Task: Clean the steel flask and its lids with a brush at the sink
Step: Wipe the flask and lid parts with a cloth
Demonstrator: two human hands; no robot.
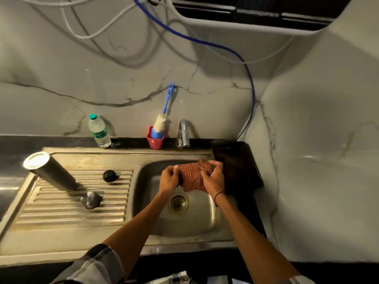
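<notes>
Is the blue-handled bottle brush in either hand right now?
No, the blue-handled bottle brush stands in the red cup behind the sink, while both hands hold a red checked cloth.

We see a cloth checked in red and orange. The brush has a blue handle and a cream head, and it stands in a red cup. The bottle is clear with a green cap and a green label. The flask is dark grey steel with a white end. One lid is black, the other lid silver. A blue tube crosses the pale wall, which is veined with dark marble lines. The sink is dull steel, stained brownish.
</notes>
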